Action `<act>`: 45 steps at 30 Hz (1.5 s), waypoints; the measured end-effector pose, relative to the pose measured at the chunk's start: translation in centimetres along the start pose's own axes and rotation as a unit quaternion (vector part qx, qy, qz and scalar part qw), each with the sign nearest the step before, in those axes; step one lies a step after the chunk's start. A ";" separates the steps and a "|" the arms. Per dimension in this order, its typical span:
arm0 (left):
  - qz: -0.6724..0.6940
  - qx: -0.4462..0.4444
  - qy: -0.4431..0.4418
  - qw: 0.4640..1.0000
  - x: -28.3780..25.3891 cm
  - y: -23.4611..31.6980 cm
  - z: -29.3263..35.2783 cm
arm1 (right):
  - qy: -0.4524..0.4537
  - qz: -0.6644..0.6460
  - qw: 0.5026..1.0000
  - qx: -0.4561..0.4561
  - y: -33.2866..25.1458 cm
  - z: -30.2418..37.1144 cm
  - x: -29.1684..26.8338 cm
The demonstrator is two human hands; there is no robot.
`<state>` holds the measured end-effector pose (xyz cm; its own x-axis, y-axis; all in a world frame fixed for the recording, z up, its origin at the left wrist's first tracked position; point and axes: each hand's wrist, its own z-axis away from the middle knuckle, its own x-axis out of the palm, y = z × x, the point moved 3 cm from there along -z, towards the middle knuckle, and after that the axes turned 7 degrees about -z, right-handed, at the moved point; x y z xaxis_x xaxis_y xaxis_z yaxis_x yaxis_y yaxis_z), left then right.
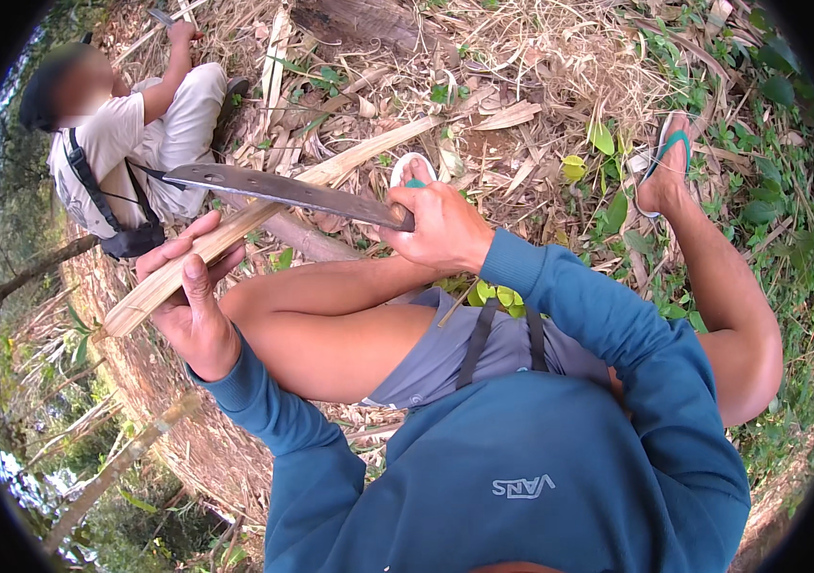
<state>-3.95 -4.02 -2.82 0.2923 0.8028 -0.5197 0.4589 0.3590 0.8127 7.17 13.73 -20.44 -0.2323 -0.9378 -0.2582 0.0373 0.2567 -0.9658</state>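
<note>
My left hand (195,301) is closed around the near end of a long, pale split wood stick (235,232), its thumb along the upper side. The stick slants away up to the right, over the litter on the ground. In my right hand (440,227) is the handle end of a machete (302,194), whose dark blade has a few holes and a pointed tip aimed left. The blade lies across the stick, just beyond my left fingers; I cannot tell how deep its edge sits. Most of the handle is hidden inside my right fist.
At the upper left another person (106,158) crouches, holding a tool (160,16) in a raised hand. A thick log (364,24) lies at the far side. Dry leaves and chips cover the ground, with green plants (765,205) at right and a branch (120,468) at lower left.
</note>
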 end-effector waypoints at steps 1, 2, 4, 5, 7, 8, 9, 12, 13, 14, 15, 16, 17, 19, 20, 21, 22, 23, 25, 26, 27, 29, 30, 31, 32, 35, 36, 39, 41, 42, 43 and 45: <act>-0.006 0.007 0.002 1.000 0.0 0.3 -0.2 | 0.014 0.000 1.000 0.011 1.1 -0.2 0.3; -0.004 -0.001 0.000 1.000 -0.1 0.3 -0.2 | 0.022 -0.001 0.999 0.024 1.7 -0.1 0.4; -0.006 -0.018 -0.004 1.000 -0.3 -0.2 -0.2 | 0.032 -0.005 0.998 0.048 2.2 -0.3 0.4; -0.005 -0.012 -0.001 1.000 -0.4 0.0 -0.2 | 0.034 -0.008 0.998 0.060 2.4 -0.3 0.5; 0.000 -0.009 -0.004 1.000 -0.1 -0.2 0.3 | 0.024 0.010 1.000 0.005 0.8 -0.3 0.0; 0.004 -0.009 -0.007 1.000 0.0 0.0 0.4 | 0.001 0.001 1.000 -0.001 -0.2 -0.4 -0.2; 0.002 -0.005 -0.010 1.000 0.2 0.2 0.2 | 0.002 -0.001 1.000 -0.001 -0.2 -0.5 -0.2; -0.008 -0.004 -0.013 1.000 0.6 0.2 -0.2 | 0.025 -0.010 1.000 0.005 0.6 -0.8 -0.2; -0.007 -0.008 -0.006 1.000 0.3 0.0 -0.4 | 0.001 -0.007 1.000 0.027 0.9 -0.8 0.0; -0.005 -0.013 0.000 1.000 0.0 -0.1 -0.6 | -0.024 0.000 0.999 0.044 1.3 -1.2 -0.1; -0.003 -0.023 0.000 1.000 -0.1 -0.5 -0.5 | -0.022 -0.004 0.999 0.033 0.8 -1.1 -0.2; -0.009 -0.018 0.002 1.000 -0.1 -0.5 -0.3 | -0.021 -0.008 1.000 0.022 0.5 -0.9 -0.2; -0.006 -0.005 0.000 1.000 0.2 -0.2 -0.2 | -0.019 -0.011 1.000 0.016 0.3 -0.8 0.0; 0.006 0.012 -0.006 1.000 1.1 0.6 0.3 | -0.007 -0.011 1.000 0.010 0.2 -0.3 -0.2; -0.005 0.006 -0.005 1.000 1.5 0.6 0.2 | 0.002 -0.013 1.000 0.003 1.0 -0.6 -0.3; -0.007 0.001 -0.001 1.000 1.5 0.7 0.0 | 0.013 -0.014 1.000 -0.017 1.2 -1.3 -0.7; -0.009 -0.004 0.002 1.000 1.4 0.8 -0.1 | 0.006 -0.019 0.999 0.044 1.8 -1.3 -1.0; -0.011 -0.009 0.006 1.000 1.3 0.9 -0.1 | 0.016 -0.008 0.999 0.045 2.1 -1.3 -1.3; -0.015 0.012 -0.002 1.000 1.7 1.1 0.4 | 0.038 0.009 0.998 0.059 1.9 -1.2 -1.4; -0.010 0.023 0.000 1.000 1.7 1.2 0.3 | 0.033 -0.008 0.998 0.044 1.6 -1.0 -1.5; 0.000 0.026 -0.003 1.000 2.0 0.9 0.5 | 0.012 -0.010 0.999 0.032 0.7 -1.1 -2.0; -0.006 0.024 -0.008 1.000 2.1 1.3 0.6 | -0.020 -0.015 1.000 0.006 -0.4 -0.9 -1.9; -0.002 0.027 -0.011 1.000 2.3 1.5 0.4 | -0.023 -0.013 1.000 -0.008 -0.6 -0.8 -1.9; -0.005 0.020 -0.007 1.000 2.1 1.7 0.2 | -0.003 -0.017 1.000 0.016 0.7 -1.1 -1.5; -0.007 0.014 -0.003 1.000 1.9 1.9 0.2 | 0.017 -0.022 0.999 0.040 2.4 -1.1 -1.1; -0.008 0.024 0.000 1.000 1.9 1.8 0.2 | 0.015 -0.020 0.997 0.072 3.0 -1.6 -2.0; -0.008 0.030 0.000 1.000 2.0 1.6 0.3 | 0.015 -0.014 0.998 0.055 2.5 -1.2 -2.0; -0.011 0.025 -0.012 1.000 2.2 1.6 0.1 | -0.017 -0.023 0.999 0.037 0.9 -0.8 -2.2; -0.022 0.013 -0.008 1.000 2.3 1.9 0.1 | -0.007 -0.017 0.999 0.041 2.1 -1.1 -1.7; -0.022 0.010 -0.001 1.000 2.3 2.0 -0.1 | 0.028 -0.035 0.998 0.048 2.6 -1.6 -1.7; -0.023 0.007 0.006 1.000 2.4 2.1 -0.1 | 0.016 -0.023 0.997 0.068 3.4 -1.6 -2.1; -0.016 0.005 0.023 1.000 2.5 1.9 0.5 | -0.009 -0.002 0.993 0.118 4.4 -1.3 -2.9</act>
<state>-1.91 -1.58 -2.73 0.2381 0.8124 -0.5322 0.4767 0.3797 0.7928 6.71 17.91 -23.92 -0.2158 -0.9431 -0.2530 0.2643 0.1930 -0.9449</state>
